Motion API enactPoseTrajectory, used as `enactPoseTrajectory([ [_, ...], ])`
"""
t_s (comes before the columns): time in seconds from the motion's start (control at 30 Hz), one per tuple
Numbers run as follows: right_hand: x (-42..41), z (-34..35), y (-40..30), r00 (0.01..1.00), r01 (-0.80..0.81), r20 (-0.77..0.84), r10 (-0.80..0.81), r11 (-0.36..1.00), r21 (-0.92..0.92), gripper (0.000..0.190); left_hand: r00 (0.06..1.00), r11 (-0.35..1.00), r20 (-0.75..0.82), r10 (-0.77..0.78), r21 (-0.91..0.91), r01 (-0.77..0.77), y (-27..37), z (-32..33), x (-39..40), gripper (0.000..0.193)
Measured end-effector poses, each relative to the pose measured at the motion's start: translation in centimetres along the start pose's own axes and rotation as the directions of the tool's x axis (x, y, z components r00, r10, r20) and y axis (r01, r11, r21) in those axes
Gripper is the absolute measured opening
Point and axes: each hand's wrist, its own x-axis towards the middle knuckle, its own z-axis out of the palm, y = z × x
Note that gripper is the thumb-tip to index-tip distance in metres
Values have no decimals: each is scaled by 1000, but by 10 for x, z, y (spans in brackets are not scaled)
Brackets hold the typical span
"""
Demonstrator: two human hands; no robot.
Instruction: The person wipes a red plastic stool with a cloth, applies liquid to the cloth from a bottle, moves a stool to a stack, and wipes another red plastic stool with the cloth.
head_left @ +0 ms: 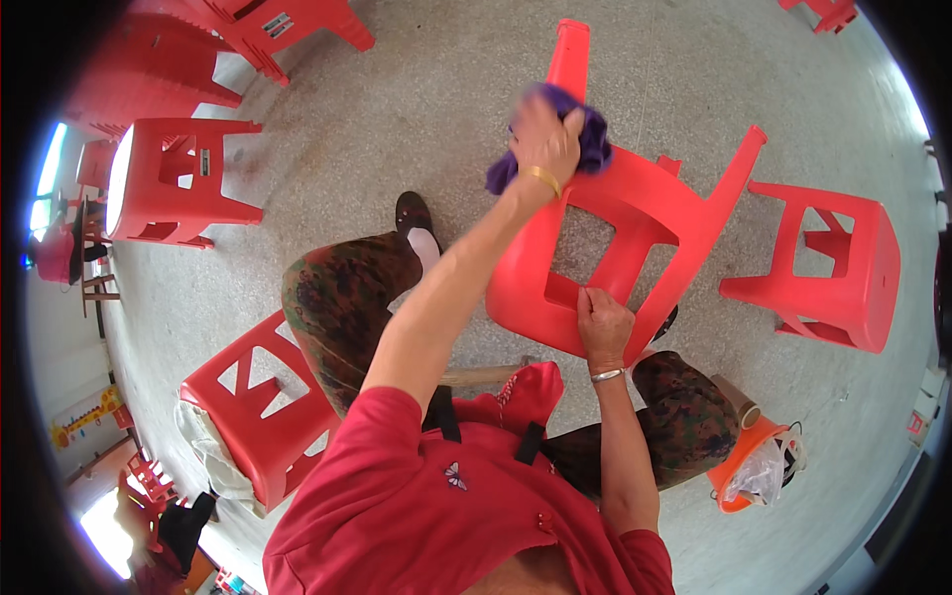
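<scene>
A red plastic stool [520, 275] lies tipped in front of me, its legs pointing away over the floor. My left hand [547, 141] presses a crumpled purple cloth [595, 141] against one of its far legs; the fingers look slightly blurred. With my right hand [606, 323] I grip the near rim of the stool, beside the opening in its side. The cloth hides part of the leg under it.
To the right stand another red stool [855, 260] and an orange bucket [732, 476] containing a clear plastic bag [758, 476]. Left of me, a red stool [253, 416] bears a pale cloth [212, 454]. Stacked red stools [149, 74] fill the upper left.
</scene>
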Motion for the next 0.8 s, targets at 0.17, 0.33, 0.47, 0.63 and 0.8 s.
enactPoseTrajectory([
  [0.17,-1,0,3,1000,-6,24,6,1000,17,13,997,983,67,-38,-179,50,19,10,104,66],
  [0.33,-2,-3,8,999,-34,12,34,999,26,13,991,956,96,-90,-272,113,27,29,127,63],
  [0.47,-1,0,9,1000,-17,-16,18,999,43,12,997,925,55,-50,-373,67,19,32,128,52],
  [0.63,-8,-2,13,1000,-19,16,18,1000,16,11,998,887,-9,69,-457,-65,-12,21,111,37],
  [0.8,-13,-9,20,1000,-27,-15,27,1000,4,13,997,890,74,-32,-452,62,-25,9,32,28],
])
